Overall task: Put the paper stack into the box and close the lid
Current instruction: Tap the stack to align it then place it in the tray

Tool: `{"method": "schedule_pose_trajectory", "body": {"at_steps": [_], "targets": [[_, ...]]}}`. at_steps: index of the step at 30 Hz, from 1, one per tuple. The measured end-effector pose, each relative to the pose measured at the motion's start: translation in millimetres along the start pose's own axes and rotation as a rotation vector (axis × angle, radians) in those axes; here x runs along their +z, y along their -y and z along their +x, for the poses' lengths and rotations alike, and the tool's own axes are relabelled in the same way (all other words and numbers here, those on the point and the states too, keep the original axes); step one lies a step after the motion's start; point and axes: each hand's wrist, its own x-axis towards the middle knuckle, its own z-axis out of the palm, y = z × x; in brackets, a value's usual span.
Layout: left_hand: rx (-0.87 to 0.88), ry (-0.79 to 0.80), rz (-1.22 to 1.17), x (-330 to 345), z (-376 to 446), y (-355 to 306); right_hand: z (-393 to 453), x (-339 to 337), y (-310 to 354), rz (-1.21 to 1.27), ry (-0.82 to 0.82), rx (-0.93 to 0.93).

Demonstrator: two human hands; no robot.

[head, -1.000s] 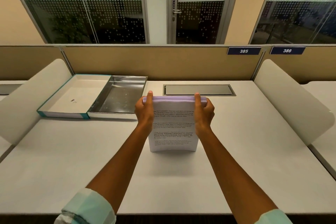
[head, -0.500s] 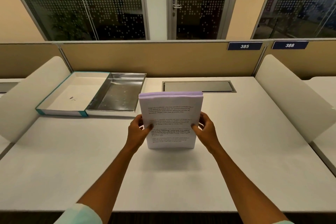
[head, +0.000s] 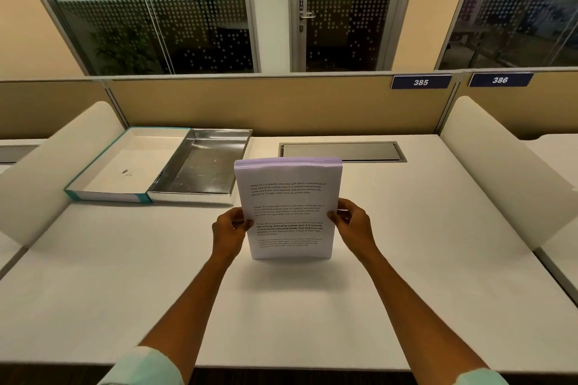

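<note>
Pinching the long edges of the printed paper stack (head: 289, 209), the fingers of the left hand (head: 230, 226) and right hand (head: 353, 222) curl around its sides near the lower half, thumbs on the front sheet. A second ago both hands gripped the stack's top corners; they have since slid down to mid-height, and the sheets appear squared, standing upright on their bottom edge on the white desk (head: 406, 275). That reads as the tapping and aligning step finished, with the stack now held ready to be carried.

Up at ten o'clock from the stack, well apart from it, lies the open box: its silver-lined tray (head: 200, 166) sits nearer, and the teal-edged lid (head: 122, 162) is folded flat to the left, joined along one side. Both halves hold nothing yet. At twelve o'clock, just behind the stack's top, a grey cable hatch (head: 342, 151) is set into the desk, below the tan partition (head: 250, 103).

Next, by judgement, comes tilting the stack flat and lowering it into the tray; a loose grip could let sheets fan.
</note>
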Motion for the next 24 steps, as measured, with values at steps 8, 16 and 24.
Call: {"method": "schedule_pose_trajectory", "body": {"at_steps": [8,16,24], "targets": [[0.061,0.000,0.097,-7,6,-2,10,5,12,-0.093,0.002,-0.037],[0.033,0.092,0.086,-48,48,5,41,41,36,-0.129,0.089,0.014],[-0.080,0.229,0.053,-100,118,33,91,117,51,-0.132,0.183,0.178]]}}
